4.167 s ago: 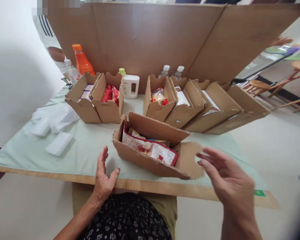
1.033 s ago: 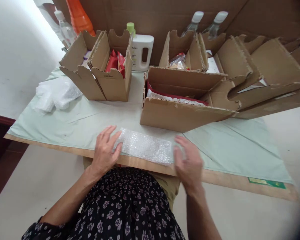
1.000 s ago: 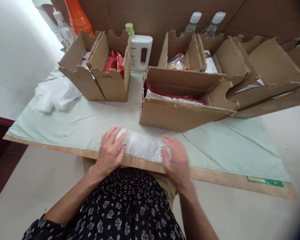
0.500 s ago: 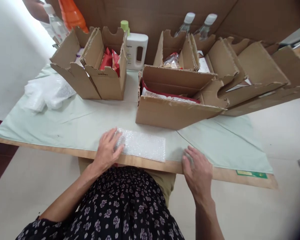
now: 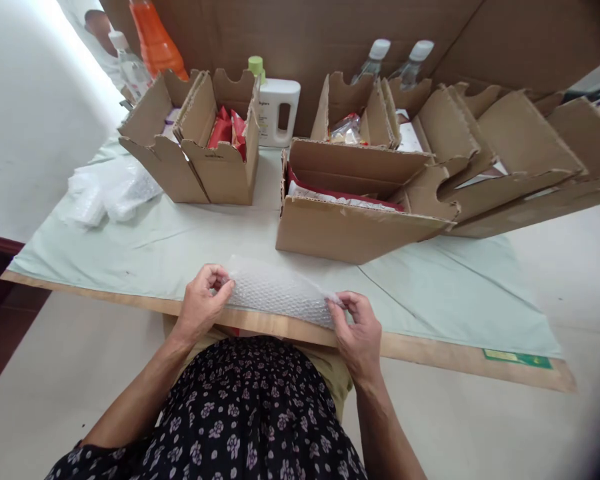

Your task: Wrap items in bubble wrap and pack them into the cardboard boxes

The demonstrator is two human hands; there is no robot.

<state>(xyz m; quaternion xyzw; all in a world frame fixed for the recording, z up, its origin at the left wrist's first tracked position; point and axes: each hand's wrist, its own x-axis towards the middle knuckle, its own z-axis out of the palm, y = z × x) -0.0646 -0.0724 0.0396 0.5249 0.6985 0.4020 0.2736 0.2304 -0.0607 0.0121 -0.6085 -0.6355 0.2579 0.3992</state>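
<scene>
A sheet of bubble wrap [image 5: 280, 292] lies along the front edge of the table, its near side partly lifted. My left hand [image 5: 204, 299] pinches its left end between thumb and fingers. At the right end, my right hand [image 5: 356, 327] grips the corner in the same way. Just beyond the wrap stands a long cardboard box [image 5: 360, 230] with a dark red item and white wrapping inside.
Two narrow cardboard boxes [image 5: 230, 180] stand at the back left, red packets [image 5: 223, 128] in one. A white jug [image 5: 280, 110] and an orange bottle [image 5: 160, 43] are behind. More bubble wrap [image 5: 110, 190] lies at left. Further boxes [image 5: 520, 140] fill the right.
My right hand has moved left from the table edge and taken the right end of the bubble wrap. My left hand has gone from resting flat to pinching its left end.
</scene>
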